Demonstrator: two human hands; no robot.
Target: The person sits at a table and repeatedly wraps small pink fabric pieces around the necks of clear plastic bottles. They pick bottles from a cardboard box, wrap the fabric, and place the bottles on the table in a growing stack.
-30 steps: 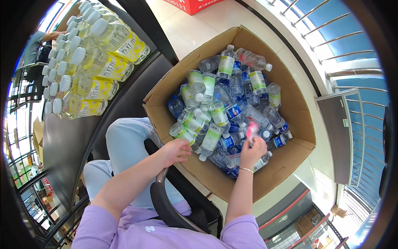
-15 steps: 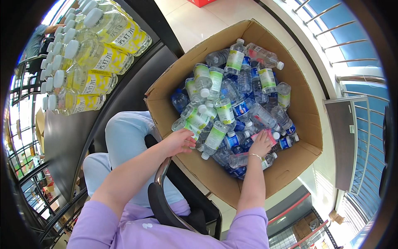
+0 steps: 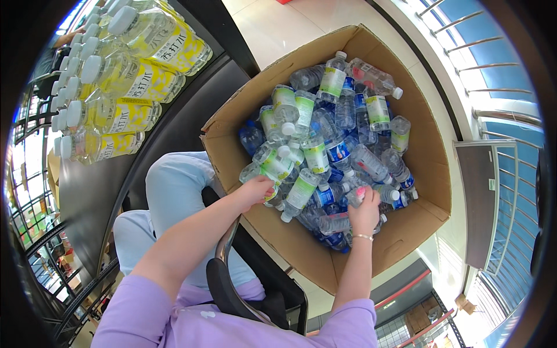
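Note:
Inside a large cardboard box [image 3: 400, 243] lies a heap of clear plastic bottles, many with green-and-white labels and others with blue ones. My right hand [image 3: 364, 216] is closed around a clear plastic bottle [image 3: 354, 198] low on the right of the heap. A bit of pink shows by its fingertips. At the box's near left edge, my left hand [image 3: 255, 191] is curled with its fingers drawn together beside a green-labelled bottle [image 3: 277, 165]. What those fingers hold, if anything, is hidden. Another green-labelled bottle [image 3: 301, 189] lies between the hands.
Rows of capped bottles with yellow labels [image 3: 139, 87] stand on a dark table [image 3: 93, 191] at the left. A chair armrest [image 3: 223, 267] curves below my left forearm. Metal railings [image 3: 499, 116] run along the far right, beside a dark panel [image 3: 476, 197].
My right hand has turned and drawn slightly toward me, and the pink label that showed under it is mostly out of sight. My left hand's fingers have closed more tightly.

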